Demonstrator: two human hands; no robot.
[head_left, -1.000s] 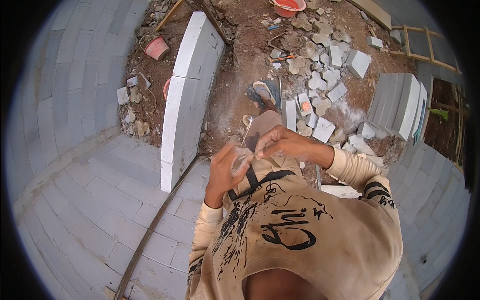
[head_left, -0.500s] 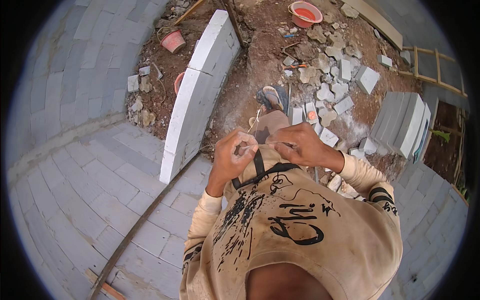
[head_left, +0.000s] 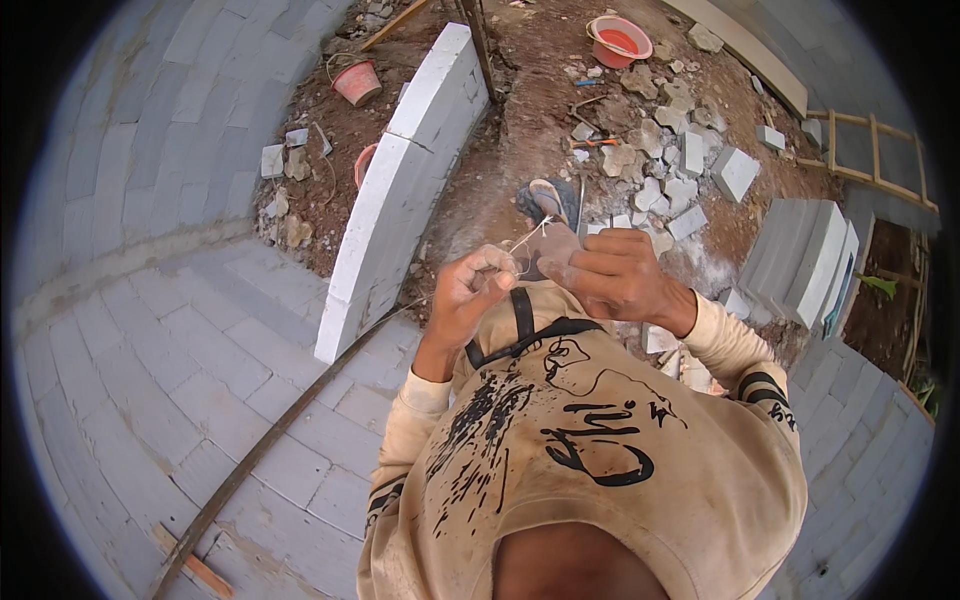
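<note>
A thin pale string (head_left: 527,238) runs in a loose loop between my two hands, in front of my waist. My left hand (head_left: 468,292) is closed in a pinch on it, thumb against curled fingers. To the right, my right hand (head_left: 622,278) is a closed fist with its knuckles up; the string passes toward its fingertips, which are mostly hidden. A second stretch of line trails left from my left hand toward the low white block wall (head_left: 385,190), which stands just beyond that hand.
Grey block walls rise on both sides. A red bucket (head_left: 355,82) lies behind the low wall; a pink basin (head_left: 618,42) stands at the far right. Broken stones (head_left: 655,150) and loose white blocks (head_left: 735,172) litter the dirt. Stacked grey blocks (head_left: 797,250) and a wooden ladder (head_left: 880,182) are at right.
My right hand has turned knuckles up and risen slightly, apart from my left. The string between them now forms a loop. My left hand has barely moved.
</note>
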